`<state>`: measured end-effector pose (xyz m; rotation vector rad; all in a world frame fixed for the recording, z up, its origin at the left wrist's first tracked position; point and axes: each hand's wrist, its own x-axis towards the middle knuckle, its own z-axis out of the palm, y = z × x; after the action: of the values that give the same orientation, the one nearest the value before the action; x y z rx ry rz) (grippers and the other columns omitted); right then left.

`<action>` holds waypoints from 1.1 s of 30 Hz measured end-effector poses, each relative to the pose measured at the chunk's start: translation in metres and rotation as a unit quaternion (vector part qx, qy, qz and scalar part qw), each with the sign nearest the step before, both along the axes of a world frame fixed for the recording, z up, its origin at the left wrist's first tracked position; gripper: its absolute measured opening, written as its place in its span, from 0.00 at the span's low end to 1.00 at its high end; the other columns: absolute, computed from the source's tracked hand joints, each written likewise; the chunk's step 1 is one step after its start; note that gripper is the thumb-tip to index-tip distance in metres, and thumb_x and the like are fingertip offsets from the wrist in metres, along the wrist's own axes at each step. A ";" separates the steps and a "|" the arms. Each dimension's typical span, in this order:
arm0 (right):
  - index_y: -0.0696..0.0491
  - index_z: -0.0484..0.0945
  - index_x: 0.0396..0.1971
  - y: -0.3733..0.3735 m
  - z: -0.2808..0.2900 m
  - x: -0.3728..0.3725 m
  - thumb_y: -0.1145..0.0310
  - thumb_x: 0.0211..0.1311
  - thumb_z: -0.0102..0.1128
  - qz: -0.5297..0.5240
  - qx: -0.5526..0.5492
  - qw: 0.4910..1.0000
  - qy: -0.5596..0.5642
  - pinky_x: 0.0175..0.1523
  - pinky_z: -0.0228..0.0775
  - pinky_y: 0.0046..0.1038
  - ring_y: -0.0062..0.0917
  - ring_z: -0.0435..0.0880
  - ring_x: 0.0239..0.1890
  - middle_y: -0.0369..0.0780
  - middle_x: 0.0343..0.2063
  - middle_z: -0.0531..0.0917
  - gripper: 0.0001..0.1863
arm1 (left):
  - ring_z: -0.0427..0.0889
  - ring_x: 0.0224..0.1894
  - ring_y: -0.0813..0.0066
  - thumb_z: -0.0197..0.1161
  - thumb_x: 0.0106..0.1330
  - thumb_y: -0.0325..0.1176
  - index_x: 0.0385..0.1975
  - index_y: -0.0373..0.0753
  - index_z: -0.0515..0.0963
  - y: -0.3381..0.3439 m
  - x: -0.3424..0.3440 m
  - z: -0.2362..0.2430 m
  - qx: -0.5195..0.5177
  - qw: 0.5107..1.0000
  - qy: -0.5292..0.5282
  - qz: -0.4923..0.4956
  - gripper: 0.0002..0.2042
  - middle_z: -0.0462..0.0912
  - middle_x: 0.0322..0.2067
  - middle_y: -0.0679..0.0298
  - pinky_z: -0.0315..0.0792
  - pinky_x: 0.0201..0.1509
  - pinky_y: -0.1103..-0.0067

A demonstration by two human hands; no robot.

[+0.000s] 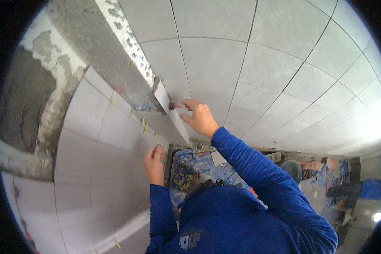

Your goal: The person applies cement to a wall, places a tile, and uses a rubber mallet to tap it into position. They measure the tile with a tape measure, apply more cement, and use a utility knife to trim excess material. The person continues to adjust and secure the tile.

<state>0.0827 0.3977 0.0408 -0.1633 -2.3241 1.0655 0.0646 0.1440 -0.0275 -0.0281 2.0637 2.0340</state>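
My right hand (200, 118) is raised to the narrow tile strip (163, 96) along the corner edge between the walls. Its thumb and fingers are curled around the red end of a small piece with a round black head (171, 106), which sits against the strip. Lower down, my left hand (155, 162) is beside the lower tiled wall (110, 169), fingers bent and drawn together. Whatever those fingers may hold is too small to make out. Several yellow tile clips (144, 125) stick out of the joints close by.
Large grey tiles (216, 59) cover the wall ahead. Bare mortar (23, 97) shows at the far left. Below me a blue, paint-spattered sheet (186, 163) carries scraps and a white tile piece (218, 158). A grey bucket (292, 170) stands to the right.
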 end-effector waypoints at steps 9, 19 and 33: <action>0.62 0.77 0.55 -0.047 0.011 -0.061 0.62 0.54 0.75 -0.075 -0.040 0.996 0.001 0.53 0.76 0.42 0.51 0.83 0.49 0.55 0.49 0.82 0.31 | 0.83 0.43 0.76 0.65 0.71 0.32 0.47 0.29 0.81 -0.019 -0.071 -0.007 -0.039 0.983 0.030 -0.179 0.12 0.86 0.41 0.62 0.75 0.51 0.79; 0.62 0.75 0.60 -0.049 0.012 -0.064 0.64 0.58 0.71 -0.074 -0.023 0.997 0.027 0.49 0.77 0.40 0.51 0.83 0.45 0.54 0.47 0.83 0.31 | 0.79 0.39 0.64 0.71 0.64 0.26 0.42 0.34 0.84 0.063 -0.107 0.103 -0.078 0.860 0.500 -0.068 0.08 0.80 0.38 0.59 0.74 0.43 0.69; 0.61 0.69 0.64 -0.054 -0.002 -0.068 0.68 0.56 0.70 -0.086 -0.047 0.994 0.055 0.46 0.79 0.43 0.48 0.85 0.42 0.52 0.48 0.82 0.35 | 0.78 0.42 0.63 0.72 0.61 0.26 0.36 0.36 0.87 0.081 -0.136 0.127 -0.246 0.720 0.638 -0.118 0.06 0.78 0.39 0.59 0.74 0.42 0.68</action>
<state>0.0142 0.3438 0.0392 -0.3270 -2.1210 1.0708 -0.0717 0.2246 0.1000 1.9034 2.9421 1.2389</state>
